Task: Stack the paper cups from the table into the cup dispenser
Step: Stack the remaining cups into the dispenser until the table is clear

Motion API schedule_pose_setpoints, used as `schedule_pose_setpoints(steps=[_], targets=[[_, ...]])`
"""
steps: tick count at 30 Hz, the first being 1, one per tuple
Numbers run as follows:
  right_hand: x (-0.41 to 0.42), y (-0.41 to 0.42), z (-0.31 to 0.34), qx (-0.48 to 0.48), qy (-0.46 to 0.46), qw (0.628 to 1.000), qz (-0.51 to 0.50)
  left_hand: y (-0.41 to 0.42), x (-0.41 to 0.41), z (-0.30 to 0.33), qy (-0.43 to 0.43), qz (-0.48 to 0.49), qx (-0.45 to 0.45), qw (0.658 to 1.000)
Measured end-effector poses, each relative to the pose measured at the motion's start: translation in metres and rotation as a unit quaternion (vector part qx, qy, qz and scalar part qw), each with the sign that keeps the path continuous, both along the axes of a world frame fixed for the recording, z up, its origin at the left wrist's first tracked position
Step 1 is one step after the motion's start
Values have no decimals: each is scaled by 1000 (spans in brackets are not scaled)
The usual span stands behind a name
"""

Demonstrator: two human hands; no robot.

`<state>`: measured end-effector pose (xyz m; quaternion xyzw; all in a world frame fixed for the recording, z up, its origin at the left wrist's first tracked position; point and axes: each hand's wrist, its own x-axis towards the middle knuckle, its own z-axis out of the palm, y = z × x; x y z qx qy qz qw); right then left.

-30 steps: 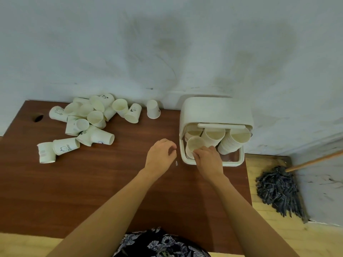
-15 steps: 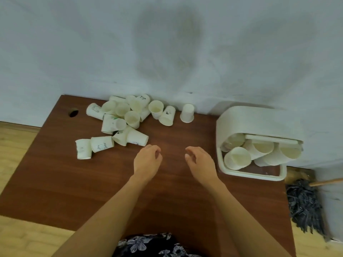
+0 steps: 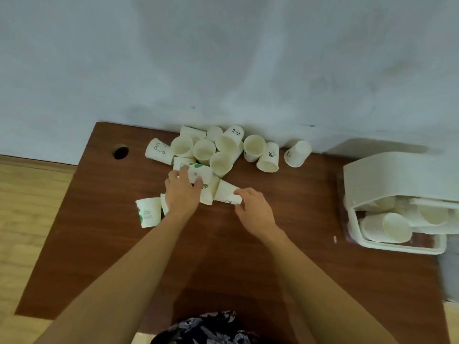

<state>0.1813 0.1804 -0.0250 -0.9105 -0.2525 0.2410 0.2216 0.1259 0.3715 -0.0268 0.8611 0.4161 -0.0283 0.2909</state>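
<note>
Several white paper cups [image 3: 216,155] lie in a heap at the back of the brown table [image 3: 104,244], against the wall. My left hand [image 3: 182,194] reaches into the heap, its thumb and fingers closing round a cup with green print [image 3: 200,171]. My right hand [image 3: 255,211] touches the rim of a cup lying on its side [image 3: 227,192], fingers spread around it. The white cup dispenser [image 3: 387,175] stands at the table's right edge, with stacks of cups [image 3: 395,225] lying inside its open front.
A round cable hole [image 3: 121,151] is in the table's back left corner. One cup [image 3: 148,212] lies alone by my left wrist. A grey wall rises behind the table. Wooden floor shows at the left.
Both hands have moved from the dispenser side leftward and forward to the cup heap. My view has swung left, so the dispenser now sits at the far right.
</note>
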Motion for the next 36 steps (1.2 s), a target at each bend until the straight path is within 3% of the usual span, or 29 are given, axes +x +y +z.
schedule_pose_setpoints(steps=[3,8,16,22,28,36], targets=[[3,25,-10,-46,-28,998,46,16,11,-9,20,-14,-22,999],[6,48,-28,-122,5,988,93,26,20,-20,27,-39,-60,997],[-6,40,-39,-159,-21,987,16,25,13,-19,-95,-20,-124,988],[-13,17,-31,-168,-9,985,-48,9,3,4,-145,-40,-111,982],[-31,-19,-7,-84,-25,982,-167,-24,-9,33,-151,-94,-95,979],[-53,-96,38,70,-100,949,-290,-96,-18,60,-203,-225,-30,952]])
